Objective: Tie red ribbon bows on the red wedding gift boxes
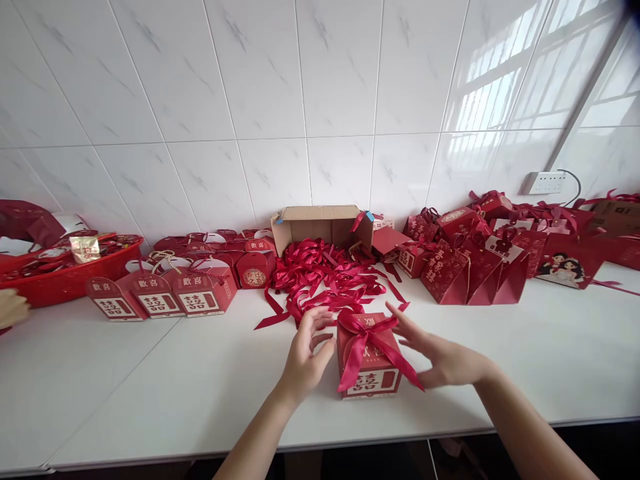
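In front of me a red gift box [369, 385] with a white label stands upright on the white table [200, 387]. A red satin ribbon [367, 333] is tied in a bow over its top, with tails hanging down the front. My left hand [309, 350] is just left of the box, fingers curved but apart, holding nothing. On the right side my right hand [440, 357] has its fingers spread, close to the ribbon's right loop; whether a fingertip touches it I cannot tell. Behind the box lies a heap of loose red ribbons [325, 273].
The ribbons spill from an open cardboard box [320, 215] by the tiled wall. Several red gift boxes [200, 297] stand at left beside a red basin [75, 277] of packets. More boxes [475, 270] stand at right. Another person's hand [13, 308] shows at the left edge.
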`<state>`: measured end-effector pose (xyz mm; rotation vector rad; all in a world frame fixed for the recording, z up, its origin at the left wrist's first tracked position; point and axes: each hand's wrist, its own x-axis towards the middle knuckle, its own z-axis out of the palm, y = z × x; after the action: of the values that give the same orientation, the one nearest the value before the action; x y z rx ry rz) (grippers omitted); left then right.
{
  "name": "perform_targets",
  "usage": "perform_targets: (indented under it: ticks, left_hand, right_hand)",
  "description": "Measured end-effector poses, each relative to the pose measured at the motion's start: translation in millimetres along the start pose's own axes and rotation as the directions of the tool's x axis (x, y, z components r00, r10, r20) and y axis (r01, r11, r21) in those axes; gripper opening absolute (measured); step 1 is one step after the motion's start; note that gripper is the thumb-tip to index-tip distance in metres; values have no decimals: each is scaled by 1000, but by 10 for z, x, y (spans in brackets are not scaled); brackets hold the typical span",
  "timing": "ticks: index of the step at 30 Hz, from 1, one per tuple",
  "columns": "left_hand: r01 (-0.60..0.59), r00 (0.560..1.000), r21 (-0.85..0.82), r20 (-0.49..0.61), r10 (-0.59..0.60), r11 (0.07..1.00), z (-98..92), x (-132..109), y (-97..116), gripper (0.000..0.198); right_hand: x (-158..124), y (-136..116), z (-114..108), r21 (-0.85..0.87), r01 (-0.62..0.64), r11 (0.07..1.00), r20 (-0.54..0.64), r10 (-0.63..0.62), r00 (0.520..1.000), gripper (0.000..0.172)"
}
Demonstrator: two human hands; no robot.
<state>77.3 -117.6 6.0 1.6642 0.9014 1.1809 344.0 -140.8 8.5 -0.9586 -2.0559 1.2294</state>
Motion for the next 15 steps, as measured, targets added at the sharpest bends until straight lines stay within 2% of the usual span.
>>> perform_targets:
  ticks: [2, 5, 7, 9, 10, 12, 14, 15]
  left_hand:
    - [35, 999, -2, 31, -35, 999, 13, -67, -28, 34]
    - [61, 995, 129, 70, -70, 990, 21, -145, -73, 38]
    - [61, 994, 289, 68, -84, 955, 5, -184, -118, 42]
    - [56, 991, 445, 82, -103, 894, -21, -216, -170, 40]
    - [49, 988, 512, 101, -116, 858, -34, -229, -194, 37]
    - [21, 980, 617, 145, -140, 787, -50, -247, -226, 32]
    - [-14, 974, 682, 174, -143, 732, -50, -255, -231, 30]
    - [-27, 973, 700, 182, -141, 714, -44, -257, -225, 30]
  right_hand:
    - [-2, -16, 187, -27, -20, 999, -51, 18, 999, 115]
    - [-30, -62, 398, 7, -42, 999, -228, 42, 973, 103]
    - [-117, -38, 412, 21, -77, 997, -325, 80, 942, 95]
    - [-273, 50, 312, 43, -144, 989, -426, 149, 892, 89]
    - [-373, 115, 226, 77, -189, 979, -490, 202, 848, 87]
    - [-607, 274, 1, 150, -253, 956, -631, 290, 720, 86]
    - [-860, 452, -261, 133, -363, 922, -775, 325, 542, 89]
    - [-981, 544, -391, 118, -434, 893, -845, 320, 428, 89]
